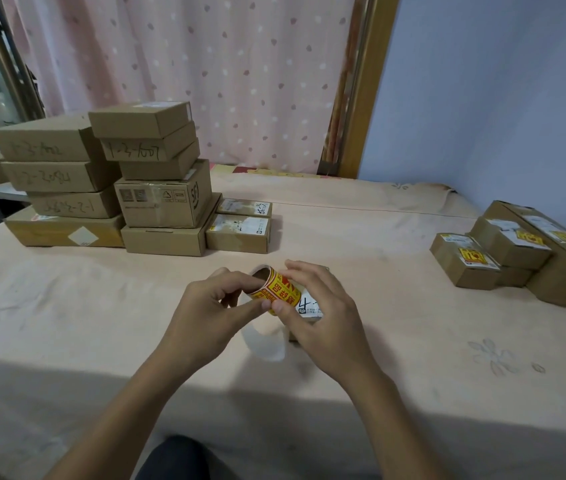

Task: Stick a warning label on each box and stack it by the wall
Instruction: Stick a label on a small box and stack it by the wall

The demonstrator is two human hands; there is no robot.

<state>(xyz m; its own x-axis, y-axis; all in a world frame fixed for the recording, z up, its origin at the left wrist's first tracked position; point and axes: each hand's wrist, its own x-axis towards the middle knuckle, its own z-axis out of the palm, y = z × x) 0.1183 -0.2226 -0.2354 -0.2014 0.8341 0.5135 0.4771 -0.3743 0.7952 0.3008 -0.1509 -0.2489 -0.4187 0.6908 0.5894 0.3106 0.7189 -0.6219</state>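
A roll of yellow and red warning labels (pixel 279 287) is held up over the middle of the bed. My left hand (pixel 212 306) grips the roll by its cardboard core. My right hand (pixel 316 306) pinches the roll's front edge with thumb and fingers. A strip of white backing paper (pixel 264 344) hangs down from the roll. Behind my right hand lies a small box with a white shipping label (pixel 309 306), mostly hidden. Unlabelled cardboard boxes (pixel 156 199) are piled at the back left. Boxes bearing yellow labels (pixel 475 259) are stacked by the blue wall (pixel 499 98) at the right.
The beige bedsheet (pixel 395 341) covers the whole working surface. A pink dotted curtain (pixel 222 64) hangs behind the left pile, with a wooden frame (pixel 364 98) beside it. My dark-clothed knee (pixel 181 459) shows at the bottom edge.
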